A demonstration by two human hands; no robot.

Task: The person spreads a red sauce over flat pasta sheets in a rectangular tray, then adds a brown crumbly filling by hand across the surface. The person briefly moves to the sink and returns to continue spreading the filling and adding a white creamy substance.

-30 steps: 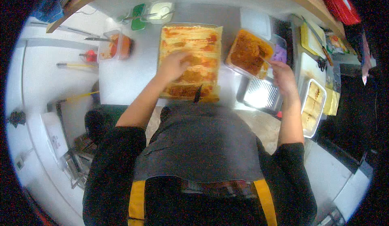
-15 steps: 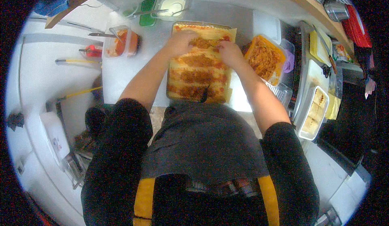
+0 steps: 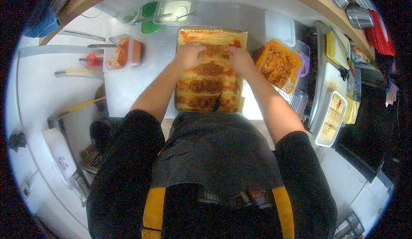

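Stainless steel counter point(image 3: 128, 89) fills the kitchen view under a wooden shelf edge, and everything sits in relation to the big rectangular baking tray point(image 3: 182, 106) at its middle, loaded with pale ridged pasta sheets and patches of red meat sauce. Right of the tray, just beside it, stands an orange plastic tub of minced meat filling point(image 3: 278, 66); further right again lies a long metal pan of pale sheets point(image 3: 331, 118). Left of the tray, a little apart, is a clear plastic tub of red sauce point(image 3: 122, 53) with a utensil resting in it. Beyond the tray's far edge sit a green lid point(image 3: 150, 18) and a clear tub of white sauce point(image 3: 174, 11).

Both hands lie on the far half of the tray. The left hand point(image 3: 189, 55) rests loosely curled on the pasta, fingers bent down onto the layer; the right hand point(image 3: 239, 59) is likewise pressed down with fingers spread over sauce. Neither closes around anything that I can see.

As a judgement: uneven pressure could tear or shift the soft top sheets, leaving the layer patchy, and sauce on the fingers could smear onto the counter or neighbouring tubs.
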